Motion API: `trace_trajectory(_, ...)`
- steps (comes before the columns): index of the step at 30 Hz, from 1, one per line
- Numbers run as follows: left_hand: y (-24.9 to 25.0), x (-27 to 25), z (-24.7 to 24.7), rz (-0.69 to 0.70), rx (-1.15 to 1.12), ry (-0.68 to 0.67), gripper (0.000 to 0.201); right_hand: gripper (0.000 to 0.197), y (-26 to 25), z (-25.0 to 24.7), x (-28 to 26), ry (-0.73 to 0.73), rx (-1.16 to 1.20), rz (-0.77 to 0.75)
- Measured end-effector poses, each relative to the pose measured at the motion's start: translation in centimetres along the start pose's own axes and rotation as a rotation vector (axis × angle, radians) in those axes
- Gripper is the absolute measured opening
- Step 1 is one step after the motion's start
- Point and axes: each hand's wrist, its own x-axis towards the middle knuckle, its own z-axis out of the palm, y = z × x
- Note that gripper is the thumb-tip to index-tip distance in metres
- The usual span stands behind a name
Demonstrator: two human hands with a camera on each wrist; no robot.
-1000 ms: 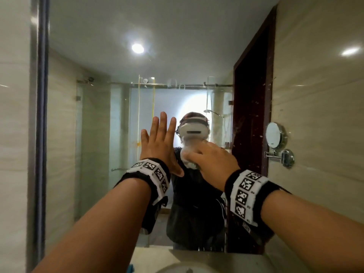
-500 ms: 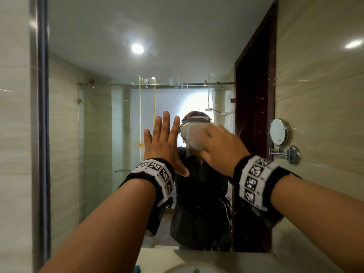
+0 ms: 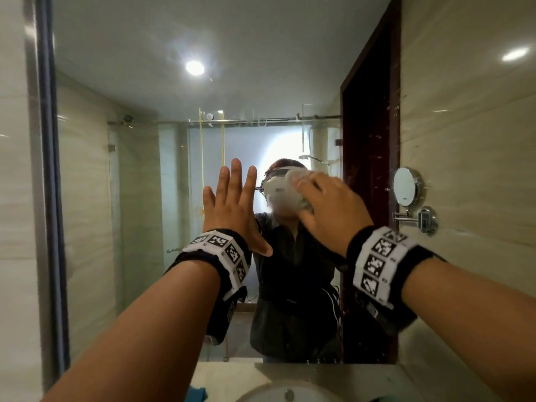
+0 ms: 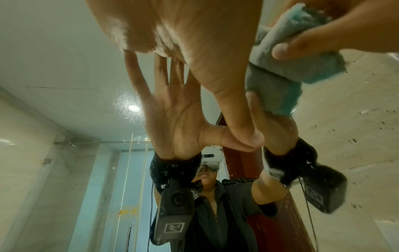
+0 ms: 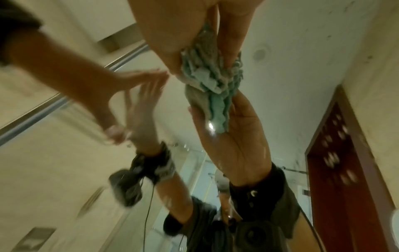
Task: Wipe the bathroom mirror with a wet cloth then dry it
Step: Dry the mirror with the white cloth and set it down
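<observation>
Tiled bathroom, one wall mirror [image 3: 145, 82]. Two hands: left hand [image 3: 232, 207] flat, fingers straight, pressed on glass. Right hand [image 3: 333, 210] grip curled round one teal cloth [image 4: 302, 56], against mirror. Wristband markers unreadable.

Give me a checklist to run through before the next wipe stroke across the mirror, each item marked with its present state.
1. Cloth held firmly in the right hand, fingers curled round it: ok.
2. Cloth touching the mirror, meeting its own reflection in the right wrist view: ok.
3. Left hand flat on the glass, fingers straight, beside the cloth and not under it: ok.
4. Glass to the right free of marks: not ok, specks show over the dark door reflection.
5. Small round wall mirror out of the stroke path, on the wall past the mirror's right edge: ok.
6. Cloth wet enough: cannot tell.
</observation>
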Motion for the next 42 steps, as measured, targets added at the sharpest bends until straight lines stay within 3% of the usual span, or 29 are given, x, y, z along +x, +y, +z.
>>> trace_trajectory(6, 0.1, -0.2, -0.2, 0.002, -0.005, 0.004, 0.158, 0.052, 0.3, 1.0, -3.8, -0.044, 0.023, -0.112)
trace_trajectory(8, 0.1, -0.2, -0.2, 0.006, -0.007, 0.003, 0.158, 0.052, 1.4, -0.2, -2.3, -0.097, 0.018, -0.076)
trace_trajectory(11, -0.1, -0.2, -0.1, 0.009, -0.01, 0.004, 0.157, 0.044, 2.8, -1.7, 0.8, 0.003, 0.02, 0.06)
trace_trajectory(14, 0.0, -0.1, -0.1, 0.011, 0.002, 0.004, 0.157, 0.047, 2.4, -1.3, 0.9, 0.057, -0.003, 0.078)
trace_trajectory(16, 0.0, -0.1, -0.1, 0.004, 0.011, 0.006, 0.158, 0.047, 1.3, 0.3, -1.4, -0.023, 0.039, 0.037)
trace_trajectory(20, 0.2, -0.2, -0.3, -0.008, 0.016, 0.01, 0.159, 0.052, -0.9, 2.5, -7.1, -0.229, 0.073, -0.192)
trace_trajectory(23, 0.2, -0.2, -0.3, -0.007, 0.008, 0.015, 0.16, 0.033, 0.1, 1.3, -6.3, -0.33, 0.08, -0.121)
trace_trajectory(25, 0.2, -0.2, -0.3, -0.001, -0.003, 0.02, 0.159, 0.028, 1.9, 0.1, -4.2, -0.231, 0.143, -0.041)
trace_trajectory(29, 0.1, -0.3, -0.1, 0.002, 0.006, 0.028, 0.158, 0.038, 5.2, -1.8, -0.6, 0.061, 0.092, 0.098)
trace_trajectory(31, 0.2, -0.2, -0.2, -0.002, 0.008, 0.032, 0.158, 0.039, 5.0, -1.8, -0.6, 0.094, 0.102, 0.141)
trace_trajectory(33, 0.2, -0.3, -0.1, -0.011, 0.007, 0.025, 0.158, 0.04, 4.2, -1.0, -1.7, 0.044, 0.056, 0.122)
trace_trajectory(36, 0.4, -0.5, -0.4, -0.024, 0.023, 0.007, 0.158, 0.037, 3.0, 0.4, -5.6, -0.173, 0.135, 0.08)
trace_trajectory(39, 0.8, -0.8, -1.0, -0.028, 0.051, -0.018, 0.154, 0.045, 1.9, 1.5, -10.0, -0.34, 0.059, -0.038)
trace_trajectory(42, 0.9, -2.1, -0.3, -0.01, 0.044, -0.001, 0.147, 0.047, 0.8, 1.4, -11.6, -0.415, 0.012, -0.055)
